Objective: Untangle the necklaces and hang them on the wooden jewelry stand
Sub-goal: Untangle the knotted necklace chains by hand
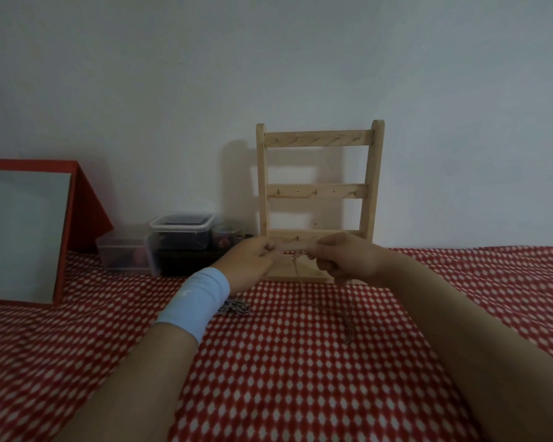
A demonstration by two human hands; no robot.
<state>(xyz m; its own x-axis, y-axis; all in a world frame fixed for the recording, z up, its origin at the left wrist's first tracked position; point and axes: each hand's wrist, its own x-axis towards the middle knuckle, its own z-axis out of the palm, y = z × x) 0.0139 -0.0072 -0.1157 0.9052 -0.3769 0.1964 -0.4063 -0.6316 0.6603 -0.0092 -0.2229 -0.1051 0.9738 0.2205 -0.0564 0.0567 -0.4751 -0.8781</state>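
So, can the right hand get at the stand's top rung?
Probably yes: the right hand, pinching a necklace, is at the bottom rung of the wooden stand, with open space up to the top rung.

mirror [23,234] left, tubs [179,237] between — stand [318,193] right

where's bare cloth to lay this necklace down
Free: the cloth right of the wooden stand, and the near strip between the forearms. Crowded: left of the stand, with plastic containers and the mirror; by the blue wristband lies a chain pile; the necklace dangles from the right hand.
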